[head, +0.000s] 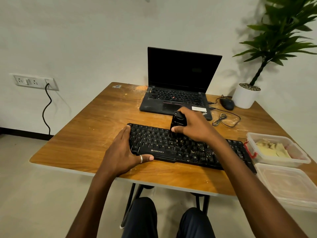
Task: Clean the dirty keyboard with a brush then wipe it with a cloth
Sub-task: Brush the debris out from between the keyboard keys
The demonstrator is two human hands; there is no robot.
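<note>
The keyboard point(163, 143) lies across the near part of the surface point(85, 134), with both hands on it. The brush point(179, 121) is gripped from above by the curled fingers of the right hand point(193, 127), the thumb on its near side. Its lower end is set on the keys at the keyboard's far edge, near the middle. The fingers of the left hand point(123, 152) are laid straight and flat over the keyboard's left end, and the ringed thumb is stretched along the front edge; nothing is held in them. Pale crumbs are scattered over the keys right of the middle. Just beyond the brush an open laptop point(178, 83) is placed, its screen dark. To its right a mouse point(227, 103) and a coiled cable point(223, 119) are seen, and behind them a potted plant point(246, 97). At the keyboard's right end a clear tub point(267, 133) holds something pale yellow, and whether that is cloth cannot be told.
</note>
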